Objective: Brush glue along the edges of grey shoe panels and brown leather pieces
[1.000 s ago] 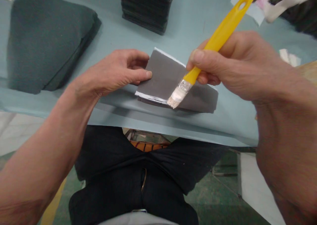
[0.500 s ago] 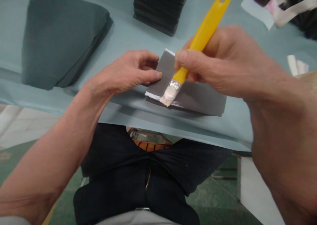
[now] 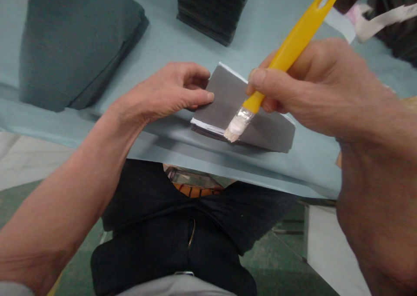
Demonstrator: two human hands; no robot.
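Note:
My right hand (image 3: 293, 78) is closed around a yellow-handled brush (image 3: 298, 37), its pale bristles touching the near edge of a grey sheet (image 3: 224, 94). The sheet lies on top of a thin stack of similar pieces. White paste-like stuff lines its near edge left of the bristles, and more white shows along the far edge. At the stack's left end, my left hand (image 3: 182, 87) grips the edge, thumb on top and fingers curled at the far side, partly hidden.
A light blue sheet covers the table (image 3: 159, 39). Folded dark green fabric (image 3: 78, 44) lies at the left. A tall stack of black pieces (image 3: 210, 11) stands at the back. Dark material and a white strip (image 3: 384, 24) are at the back right.
My right hand has drawn the brush to the right along the near edge, and the white line there has become longer and thicker. My left hand has stayed on the stack.

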